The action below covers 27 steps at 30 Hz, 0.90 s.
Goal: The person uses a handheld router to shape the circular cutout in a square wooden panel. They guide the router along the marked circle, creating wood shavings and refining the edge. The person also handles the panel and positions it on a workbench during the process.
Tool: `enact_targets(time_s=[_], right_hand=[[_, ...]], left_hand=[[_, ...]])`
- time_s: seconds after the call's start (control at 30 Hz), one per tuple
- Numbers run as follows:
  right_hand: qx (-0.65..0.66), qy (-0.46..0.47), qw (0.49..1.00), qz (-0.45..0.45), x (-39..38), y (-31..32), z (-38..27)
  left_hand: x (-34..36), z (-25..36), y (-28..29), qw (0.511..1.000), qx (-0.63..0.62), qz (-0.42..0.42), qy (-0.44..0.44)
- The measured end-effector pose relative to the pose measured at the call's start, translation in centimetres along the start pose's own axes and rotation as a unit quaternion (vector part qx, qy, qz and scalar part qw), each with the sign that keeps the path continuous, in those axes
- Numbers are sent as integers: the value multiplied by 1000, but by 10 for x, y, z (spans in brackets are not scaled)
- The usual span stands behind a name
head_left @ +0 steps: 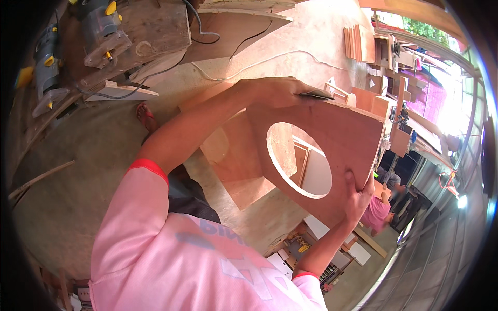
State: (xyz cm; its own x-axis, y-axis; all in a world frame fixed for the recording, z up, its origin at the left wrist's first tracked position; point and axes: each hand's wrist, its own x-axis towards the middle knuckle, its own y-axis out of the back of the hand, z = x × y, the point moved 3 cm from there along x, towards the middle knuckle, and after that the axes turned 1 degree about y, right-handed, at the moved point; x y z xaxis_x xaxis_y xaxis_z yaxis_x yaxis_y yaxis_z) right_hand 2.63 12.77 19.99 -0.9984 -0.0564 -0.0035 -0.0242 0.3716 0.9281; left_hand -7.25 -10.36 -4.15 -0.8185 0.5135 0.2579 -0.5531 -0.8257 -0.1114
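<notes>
A plywood box (pixel 353 135) tilts in front of me, its near face cut with a large oval-looking hole whose pale rim shows; more plywood and the bright floor lie beyond. My left hand (pixel 272 92) reaches over to the top edge and grips it, its fingertips partly hidden beside a dark, thin strip that I cannot make out. My right hand (pixel 358 197) holds the right edge lower down, thumb pressed on the face and fingers wrapped behind.
Power tools (pixel 96 36) with cords rest on a wooden bench (pixel 155 23) at upper left. A pale cord crosses the floor. Stacked boards (pixel 358 41) stand at upper right. A co-worker in pink (pixel 376 212) is behind the box at right. Carts with white boards sit at lower right.
</notes>
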Motion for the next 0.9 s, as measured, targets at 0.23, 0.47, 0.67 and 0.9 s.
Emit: enact_targets(time_s=[0.23,0.47,0.67,0.9], right_hand=[[28,3,1000,-6,2,-5,0],[23,21,999,-12,-6,-6,-6],[50,22,998,5,-10,-10,-8],[31,37,999,11,-7,-9,-5]], left_hand=[[-19,18,-23,978,47,201,-17],[-43,21,-66,883,171,434,-44],[-34,64,-109,844,130,518,-50],[-38,40,-79,884,191,426,-5]])
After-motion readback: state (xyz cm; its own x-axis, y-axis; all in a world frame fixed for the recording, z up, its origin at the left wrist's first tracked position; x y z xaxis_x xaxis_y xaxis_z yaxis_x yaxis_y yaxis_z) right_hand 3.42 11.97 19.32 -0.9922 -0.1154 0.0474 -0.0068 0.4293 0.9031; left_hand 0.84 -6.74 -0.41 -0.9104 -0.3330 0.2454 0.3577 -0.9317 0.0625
